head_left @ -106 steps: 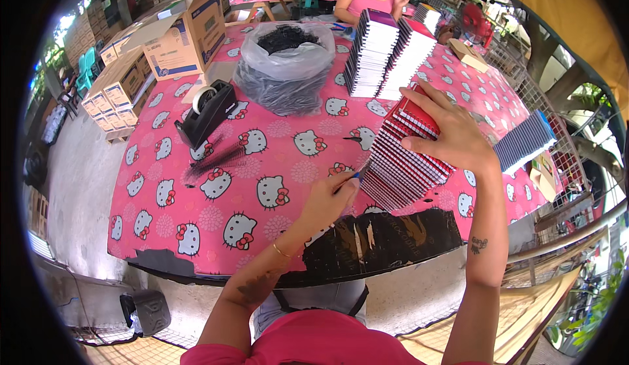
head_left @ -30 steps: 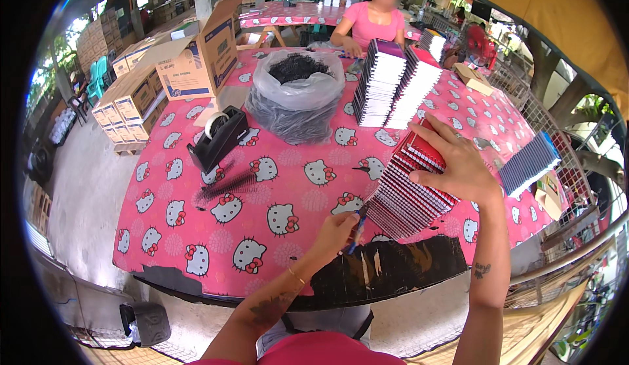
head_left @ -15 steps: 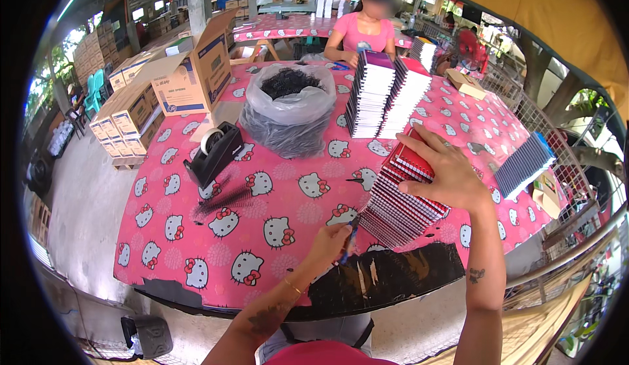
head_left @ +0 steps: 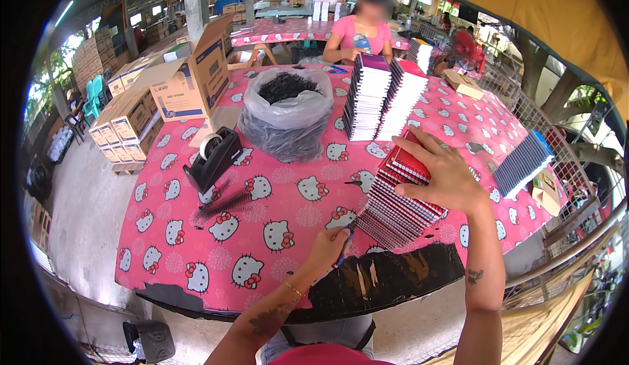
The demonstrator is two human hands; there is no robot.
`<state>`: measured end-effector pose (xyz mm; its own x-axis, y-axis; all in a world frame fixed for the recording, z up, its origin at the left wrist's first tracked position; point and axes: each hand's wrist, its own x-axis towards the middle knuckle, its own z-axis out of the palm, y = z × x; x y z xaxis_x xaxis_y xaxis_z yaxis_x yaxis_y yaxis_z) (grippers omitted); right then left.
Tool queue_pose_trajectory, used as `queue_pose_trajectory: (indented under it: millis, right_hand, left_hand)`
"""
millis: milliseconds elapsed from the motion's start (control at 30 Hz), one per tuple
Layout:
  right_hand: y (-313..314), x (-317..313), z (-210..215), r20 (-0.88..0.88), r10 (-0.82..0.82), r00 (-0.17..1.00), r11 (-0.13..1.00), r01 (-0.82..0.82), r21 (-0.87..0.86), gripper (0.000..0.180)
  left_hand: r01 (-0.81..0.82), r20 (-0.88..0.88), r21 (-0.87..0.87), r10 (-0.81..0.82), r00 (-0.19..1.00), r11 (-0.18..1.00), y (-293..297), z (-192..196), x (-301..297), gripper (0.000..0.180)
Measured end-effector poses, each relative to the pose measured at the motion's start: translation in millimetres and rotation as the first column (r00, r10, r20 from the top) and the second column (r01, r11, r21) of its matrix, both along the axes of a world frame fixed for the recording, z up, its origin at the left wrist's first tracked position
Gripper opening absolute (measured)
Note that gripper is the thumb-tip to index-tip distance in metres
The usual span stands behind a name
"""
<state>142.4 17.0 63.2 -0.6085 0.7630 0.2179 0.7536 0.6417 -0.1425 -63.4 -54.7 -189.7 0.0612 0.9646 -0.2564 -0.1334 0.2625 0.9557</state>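
Because the red notebooks lie in a slanting pile, their coiled edges stepped toward the near left, the right hand seems to be there to steady them. It rests across the top cover with fingers spread and thumb apart, pressing more than grasping, as far as I can tell. The pile sits on the desk, right in front of the person and a little to the right, just beyond a dark patch where the pink cloth is worn away.

The left hand is closed around a slim tool with blue on its handle; the fingers hide much of it, so I can't say what kind it is. Its tip points at the pile's near left corner, probably because the coil ends sit there within easy reach, though I can't tell whether it touches them.

The left forearm slants up and inward from the lower edge, the right one rises almost straight, and that wrist bends so the hand tips left over the covers.

A bag of black coils stands farther off, with a tape dispenser and some loose coils to its near left, perhaps put aside to leave elbow room. Two tall notebook stacks rise behind the red ones.
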Motion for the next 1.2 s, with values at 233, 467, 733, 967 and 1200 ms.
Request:
queue_pose_trajectory:
  millis: [233, 467, 733, 967, 1200]
  right_hand:
    - [1, 1, -2, -0.001, -0.016, 1.000, 1.000, 0.016, -0.009, 0.081]
    - [-2, 1, -1, -0.007, -0.017, 1.000, 1.000, 0.017, 0.001, 0.081]
    - [0, 0, -1, 0.004, -0.018, 1.000, 1.000, 0.018, 0.001, 0.080]
    - [0, 1, -2, -0.006, -0.018, 1.000, 1.000, 0.018, 0.017, 0.080]
    - [2, 2, -4, -0.033, 0.000, 0.999, 1.000, 0.000, 0.006, 0.080]
  left_hand:
    - [-0.001, 0.309, -0.126, 0.040, 0.950, 0.992, -2, 17, 0, 0.030]
    - [0.014, 0.070, -0.064, -0.009, 0.998, 0.998, 1, 4, -3, 0.031]
    - [0.068, -0.653, 0.422, 0.251, 0.714, 0.904, -5, 12, -2, 0.032]
    - [-0.021, -0.257, 0.134, 0.056, 0.965, 0.991, 1, 12, -6, 0.032]
    - [0.057, -0.230, 0.111, -0.030, 0.973, 0.992, 8, 4, -12, 0.026]
